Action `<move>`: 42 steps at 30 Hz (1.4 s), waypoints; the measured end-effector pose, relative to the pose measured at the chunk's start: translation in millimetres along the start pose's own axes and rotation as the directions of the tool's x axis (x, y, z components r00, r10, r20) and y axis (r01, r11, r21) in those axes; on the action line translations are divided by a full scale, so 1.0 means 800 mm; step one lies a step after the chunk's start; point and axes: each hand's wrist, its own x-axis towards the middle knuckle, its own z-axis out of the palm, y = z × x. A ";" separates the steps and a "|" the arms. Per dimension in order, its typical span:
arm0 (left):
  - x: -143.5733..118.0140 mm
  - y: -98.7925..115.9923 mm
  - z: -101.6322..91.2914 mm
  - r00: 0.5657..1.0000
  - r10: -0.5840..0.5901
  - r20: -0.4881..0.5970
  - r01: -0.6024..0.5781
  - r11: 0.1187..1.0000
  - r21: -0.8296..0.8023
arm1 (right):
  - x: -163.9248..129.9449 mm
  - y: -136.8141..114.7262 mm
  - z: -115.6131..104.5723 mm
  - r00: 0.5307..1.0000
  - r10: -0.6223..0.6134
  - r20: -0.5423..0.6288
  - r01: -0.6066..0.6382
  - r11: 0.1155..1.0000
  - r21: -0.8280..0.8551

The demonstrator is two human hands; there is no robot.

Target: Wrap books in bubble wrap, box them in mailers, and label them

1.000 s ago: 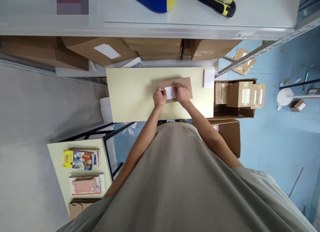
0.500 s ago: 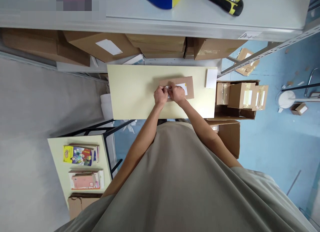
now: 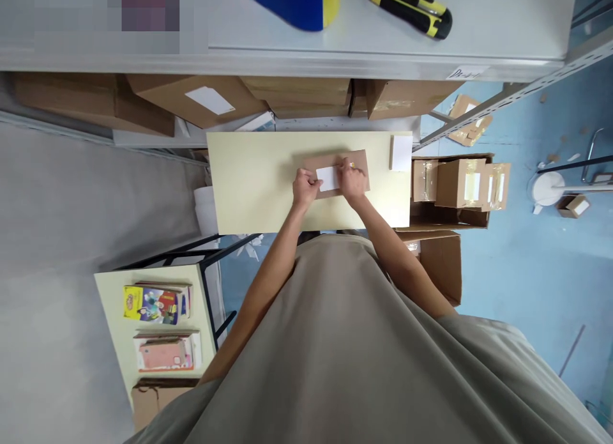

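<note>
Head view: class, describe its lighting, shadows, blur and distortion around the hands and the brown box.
Head view: even, soft light; a faint shadow edges the brown box on the cream table. Left hand and right hand look small but fairly sharp. The wide lens bends the shelf edge, and a pixelated patch masks the top left.

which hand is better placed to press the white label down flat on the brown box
Probably the right hand: it lies over the white label's right part on the brown box. The left hand touches only its left edge.
</note>
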 end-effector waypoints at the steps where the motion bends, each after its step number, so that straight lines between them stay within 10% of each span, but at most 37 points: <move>1: 0.001 -0.004 -0.002 1.000 -0.002 0.001 0.002 0.999 -0.044 | -0.004 0.019 -0.003 0.999 0.024 -0.040 -0.023 0.999 0.029; 7: -0.026 -0.063 -0.030 0.994 -0.103 -0.025 0.093 0.961 -0.259 | -0.046 0.144 -0.006 0.934 0.181 -0.307 -0.064 0.932 0.356; 10: -0.048 -0.090 -0.035 0.992 -0.086 0.087 0.102 0.974 -0.203 | -0.073 0.168 0.017 0.966 0.204 -0.161 -0.096 0.856 0.509; 14: -0.062 -0.093 -0.032 0.984 0.004 0.180 0.022 0.990 -0.143 | -0.096 0.150 0.040 0.986 0.164 -0.041 -0.100 0.760 0.643; 21: -0.057 -0.036 -0.060 0.963 0.251 -0.092 -0.258 0.963 -0.075 | -0.108 0.125 -0.022 0.947 0.179 -0.267 0.013 0.809 0.588; 32: -0.045 -0.040 -0.058 0.999 0.036 0.018 -0.035 0.997 -0.062 | -0.115 0.127 -0.014 0.975 0.224 -0.015 -0.164 0.755 0.635; 42: -0.077 -0.024 -0.064 0.999 0.046 0.024 -0.045 0.998 -0.043 | -0.157 0.136 -0.002 0.975 0.221 -0.013 -0.101 0.499 0.861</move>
